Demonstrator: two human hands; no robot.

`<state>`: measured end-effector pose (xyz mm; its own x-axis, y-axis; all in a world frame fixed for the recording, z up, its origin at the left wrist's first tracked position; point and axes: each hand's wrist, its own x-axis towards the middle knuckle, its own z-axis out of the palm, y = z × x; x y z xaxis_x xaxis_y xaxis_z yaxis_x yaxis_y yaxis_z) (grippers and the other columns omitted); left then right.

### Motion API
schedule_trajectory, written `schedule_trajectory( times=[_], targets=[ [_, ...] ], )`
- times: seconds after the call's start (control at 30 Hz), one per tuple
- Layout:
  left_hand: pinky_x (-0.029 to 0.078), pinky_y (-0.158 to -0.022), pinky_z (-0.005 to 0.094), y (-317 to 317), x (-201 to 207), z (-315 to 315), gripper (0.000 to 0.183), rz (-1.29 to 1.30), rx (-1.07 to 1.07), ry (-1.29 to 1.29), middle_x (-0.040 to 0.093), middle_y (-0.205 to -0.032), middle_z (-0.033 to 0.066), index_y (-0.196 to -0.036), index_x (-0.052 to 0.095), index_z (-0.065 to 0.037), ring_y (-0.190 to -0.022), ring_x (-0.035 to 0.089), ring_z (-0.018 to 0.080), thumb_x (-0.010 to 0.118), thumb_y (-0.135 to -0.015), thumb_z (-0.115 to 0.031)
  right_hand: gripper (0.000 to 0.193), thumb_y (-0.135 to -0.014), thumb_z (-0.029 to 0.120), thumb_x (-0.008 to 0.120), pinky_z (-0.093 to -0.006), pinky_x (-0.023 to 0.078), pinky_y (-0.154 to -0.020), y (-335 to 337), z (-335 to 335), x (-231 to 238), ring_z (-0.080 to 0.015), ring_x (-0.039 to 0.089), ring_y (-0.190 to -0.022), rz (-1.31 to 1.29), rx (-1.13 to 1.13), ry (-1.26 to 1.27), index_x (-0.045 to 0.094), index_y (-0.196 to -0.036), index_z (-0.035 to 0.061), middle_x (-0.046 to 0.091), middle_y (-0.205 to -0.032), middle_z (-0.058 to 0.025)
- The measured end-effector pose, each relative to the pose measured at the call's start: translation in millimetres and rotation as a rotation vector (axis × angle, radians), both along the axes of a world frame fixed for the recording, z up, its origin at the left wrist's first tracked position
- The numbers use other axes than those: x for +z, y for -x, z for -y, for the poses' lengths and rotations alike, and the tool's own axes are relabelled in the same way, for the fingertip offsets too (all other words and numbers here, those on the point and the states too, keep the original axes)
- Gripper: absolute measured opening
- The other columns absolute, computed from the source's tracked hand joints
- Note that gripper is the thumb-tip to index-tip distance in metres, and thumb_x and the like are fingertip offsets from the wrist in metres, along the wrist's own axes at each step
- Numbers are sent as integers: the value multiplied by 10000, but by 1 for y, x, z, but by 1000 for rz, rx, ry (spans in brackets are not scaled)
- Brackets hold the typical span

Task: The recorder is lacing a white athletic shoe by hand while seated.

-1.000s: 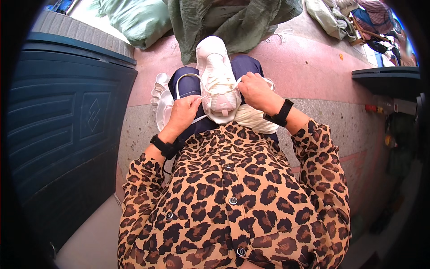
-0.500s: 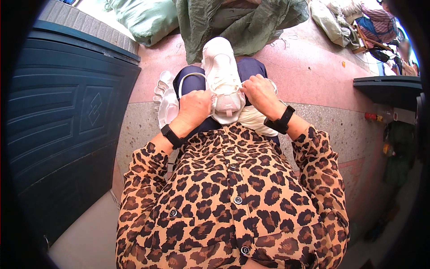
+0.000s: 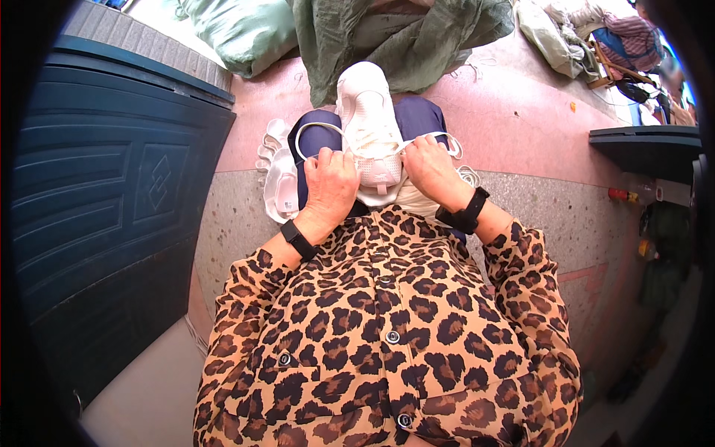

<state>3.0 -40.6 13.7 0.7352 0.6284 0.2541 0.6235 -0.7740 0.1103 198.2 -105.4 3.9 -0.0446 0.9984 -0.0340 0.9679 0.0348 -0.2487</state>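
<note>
Across the lap, on dark blue trousers [image 3: 316, 132], lay a white shoe [image 3: 365, 104], toe pointing away and the ankle opening toward the body. Its upper was pale and smooth at the rounded toe, with a finely dimpled mesh around the tongue and a small pinkish pull tab. A flat, cream-white lace [image 3: 320, 124] crossed the shoe and arched into a wide, stiff loop on the left.

The left hand [image 3: 330, 186] was beside the shoe, its fingers curled in tightly on the lace where the loop came down. The right hand [image 3: 430, 171], on the other side, pinched the lace between bent fingertips close to the tongue; a second loop curved out behind its knuckles. Each wrist wore a black band with a boxy case.

Under the right hand bulged a soft, creased cream cloth [image 3: 418, 203], with thin coils of cord [image 3: 469, 176] near it. By the left thigh sat glossy white, scalloped shapes [image 3: 283, 186], nested in a row. A thin leopard-print shirt [image 3: 387, 320] with round buttons covered the torso. Beyond the knees slumped a wrinkled green sack [image 3: 320, 52], on pink, smooth floor [image 3: 499, 138] bordered by speckled stone.
</note>
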Motion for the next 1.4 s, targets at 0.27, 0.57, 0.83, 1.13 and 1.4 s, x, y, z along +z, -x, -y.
schedule_trajectory(
  times=[0.27,0.57,0.83,1.13,1.4],
  targets=[
    [418,-682,362,-8,9,-13,216,206,-52,261,544,-776,73,-836,586,-44,-811,490,254,660,-681,-175,193,-807,120,519,-399,415,-776,-22,-2,-17,-329,506,-883,-529,36,-109,559,-924,-28,551,-884,-167],
    [465,-654,392,-68,0,-33,122,44,-253,421,587,-700,140,-747,599,-6,-735,548,296,557,-709,-113,145,-785,129,569,-366,432,-748,-26,-2,-14,-309,535,-856,-629,14,-84,581,-843,-4,575,-854,-148],
    [419,-467,249,-78,28,-76,301,470,211,1431,599,-647,61,-1037,491,23,-545,562,117,563,-774,-104,86,-688,121,550,-293,369,-662,-5,-9,7,-178,494,-818,236,303,-259,581,-754,75,541,-795,-40],
    [308,-387,195,-99,26,-90,377,386,182,1677,547,-625,24,-1139,451,-3,-471,431,58,576,-806,-127,135,-697,79,575,-354,374,-739,12,-6,66,-269,457,-826,-508,357,-310,503,-810,58,448,-823,-99],
    [446,-745,403,-76,25,-71,262,-241,-335,645,584,-876,194,-999,559,-14,-821,564,359,539,-770,-139,275,-933,183,355,-409,459,-790,-62,29,204,-218,493,-824,-1208,148,-1134,494,-988,-48,489,-896,-115]
  ],
)
